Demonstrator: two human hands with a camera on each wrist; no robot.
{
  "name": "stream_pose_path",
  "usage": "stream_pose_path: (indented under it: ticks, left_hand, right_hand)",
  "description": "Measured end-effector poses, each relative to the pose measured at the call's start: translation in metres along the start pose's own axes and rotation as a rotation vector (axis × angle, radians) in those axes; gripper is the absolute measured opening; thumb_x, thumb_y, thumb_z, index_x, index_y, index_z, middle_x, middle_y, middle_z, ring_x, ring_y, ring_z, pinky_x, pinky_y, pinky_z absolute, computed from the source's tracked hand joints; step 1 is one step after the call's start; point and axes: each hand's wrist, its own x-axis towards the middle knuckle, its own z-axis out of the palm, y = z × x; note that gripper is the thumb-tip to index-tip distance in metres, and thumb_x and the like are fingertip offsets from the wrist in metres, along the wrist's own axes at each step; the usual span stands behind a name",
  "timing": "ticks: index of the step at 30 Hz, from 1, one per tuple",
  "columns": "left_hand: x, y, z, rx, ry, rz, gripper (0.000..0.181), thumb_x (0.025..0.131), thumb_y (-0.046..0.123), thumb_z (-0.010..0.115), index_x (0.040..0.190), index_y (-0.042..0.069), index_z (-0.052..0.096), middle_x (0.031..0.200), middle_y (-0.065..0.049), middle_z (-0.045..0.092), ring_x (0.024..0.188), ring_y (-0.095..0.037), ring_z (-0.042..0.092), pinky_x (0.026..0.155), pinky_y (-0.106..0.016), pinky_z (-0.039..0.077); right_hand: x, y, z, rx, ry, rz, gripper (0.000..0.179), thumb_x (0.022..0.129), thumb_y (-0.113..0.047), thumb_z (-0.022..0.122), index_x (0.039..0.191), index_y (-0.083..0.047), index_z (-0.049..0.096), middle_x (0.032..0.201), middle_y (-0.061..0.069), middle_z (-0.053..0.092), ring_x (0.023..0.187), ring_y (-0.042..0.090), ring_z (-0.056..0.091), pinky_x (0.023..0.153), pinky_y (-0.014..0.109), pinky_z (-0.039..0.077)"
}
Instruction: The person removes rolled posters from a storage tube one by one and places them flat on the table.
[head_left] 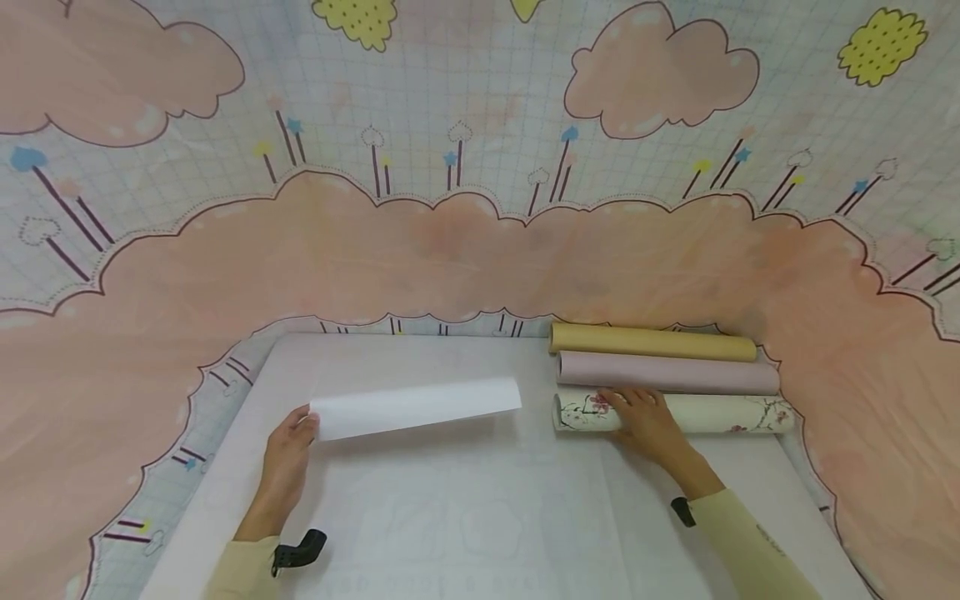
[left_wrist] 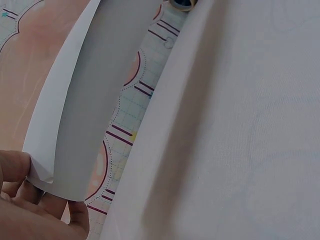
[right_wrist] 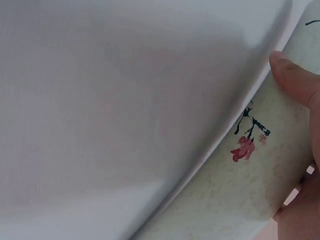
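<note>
My left hand (head_left: 288,442) pinches the near end of a loosely curled white paper sheet (head_left: 420,407), thumb on one side and fingers on the other. In the left wrist view the paper (left_wrist: 82,110) has a folded-over edge and a greyish inner face. It is held above the white table, casting a shadow. On the right, my right hand (head_left: 647,423) grips a cream roll of flower-patterned paper (head_left: 723,413) that lies on the table. In the right wrist view the thumb (right_wrist: 295,82) lies along the near side of this roll, with fingers over the far side.
Behind the flowered roll lie a pale pink roll (head_left: 667,372) and, farthest back, a yellow roll (head_left: 652,342), all side by side. They rest at the back right of the white table (head_left: 450,517). A pink cloud-patterned cloth (head_left: 465,258) surrounds the table.
</note>
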Motion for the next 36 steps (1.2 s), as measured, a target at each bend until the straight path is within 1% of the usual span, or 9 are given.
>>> stream_pose_path:
  ticks: [7,10,14,19,23,25,28,33,36]
  left_hand:
    - [0.0,0.001,0.003,0.005,-0.003,0.008,0.057,0.107,0.031,0.037,0.152,-0.001,0.025,0.152,-0.024,0.033,0.139,-0.03,0.031,0.122,-0.051,0.016]
    - [-0.001,0.001,0.005,0.003,-0.004,0.01,0.056,0.107,0.031,0.037,0.152,-0.001,0.026,0.151,-0.023,0.034,0.138,-0.03,0.031,0.122,-0.05,0.017]
    - [-0.003,0.002,0.007,0.022,-0.021,0.011,0.058,0.107,0.031,0.037,0.152,-0.002,0.024,0.154,-0.025,0.031,0.143,-0.032,0.027,0.123,-0.051,0.015]
    - [-0.004,0.005,0.011,0.037,-0.038,0.017,0.057,0.106,0.028,0.039,0.152,-0.003,0.024,0.156,-0.026,0.028,0.147,-0.035,0.023,0.123,-0.052,0.014]
    - [-0.003,0.011,0.02,0.058,-0.064,0.029,0.059,0.106,0.028,0.041,0.152,-0.003,0.023,0.158,-0.027,0.024,0.149,-0.037,0.02,0.123,-0.054,0.015]
    - [-0.003,0.014,0.026,0.075,-0.08,0.043,0.058,0.106,0.029,0.041,0.151,-0.004,0.025,0.159,-0.026,0.025,0.15,-0.036,0.02,0.123,-0.053,0.016]
    - [-0.002,0.019,0.035,0.085,-0.097,0.07,0.053,0.106,0.025,0.042,0.149,-0.004,0.031,0.158,-0.025,0.028,0.149,-0.035,0.023,0.122,-0.053,0.018]
    - [-0.002,0.027,0.053,0.095,-0.125,0.11,0.044,0.106,0.022,0.042,0.144,-0.001,0.04,0.149,-0.023,0.044,0.14,-0.032,0.039,0.12,-0.051,0.025]
    - [-0.002,0.031,0.063,0.099,-0.139,0.139,0.041,0.106,0.022,0.043,0.141,0.0,0.045,0.142,-0.022,0.053,0.13,-0.029,0.048,0.115,-0.048,0.033]
  right_hand:
    - [0.004,0.012,0.007,0.008,0.017,0.029,0.077,0.075,-0.025,0.085,0.142,-0.015,0.049,0.135,0.016,0.054,0.123,0.041,0.052,0.103,0.063,0.036]
    - [0.005,0.013,0.009,0.01,0.05,0.036,0.075,0.074,-0.022,0.086,0.14,-0.016,0.052,0.133,0.016,0.054,0.122,0.042,0.051,0.104,0.064,0.034]
    - [0.006,0.014,0.011,-0.016,0.096,0.035,0.073,0.072,-0.022,0.087,0.137,-0.016,0.054,0.129,0.016,0.057,0.12,0.042,0.052,0.102,0.067,0.034]
    - [0.007,0.011,0.012,-0.021,0.091,0.067,0.074,0.072,-0.022,0.088,0.136,-0.018,0.052,0.13,0.014,0.055,0.123,0.04,0.05,0.103,0.068,0.031]
    - [0.008,0.003,0.004,0.0,0.094,0.1,0.072,0.073,-0.017,0.086,0.136,-0.017,0.052,0.135,0.016,0.052,0.127,0.041,0.047,0.105,0.071,0.026]
    - [0.009,-0.004,-0.003,0.011,0.124,0.1,0.069,0.074,-0.013,0.084,0.137,-0.016,0.053,0.136,0.018,0.052,0.127,0.041,0.047,0.105,0.072,0.027]
    - [0.011,-0.017,-0.015,0.024,0.199,0.077,0.061,0.079,-0.01,0.077,0.136,-0.015,0.054,0.134,0.018,0.054,0.124,0.041,0.05,0.103,0.069,0.031]
    - [0.015,-0.039,-0.035,0.078,0.372,0.033,0.044,0.086,-0.007,0.071,0.129,-0.009,0.06,0.123,0.017,0.063,0.113,0.04,0.059,0.099,0.063,0.041]
    - [0.017,-0.052,-0.046,0.148,0.429,0.036,0.036,0.089,-0.009,0.068,0.124,-0.006,0.062,0.119,0.018,0.065,0.11,0.04,0.061,0.097,0.059,0.044]
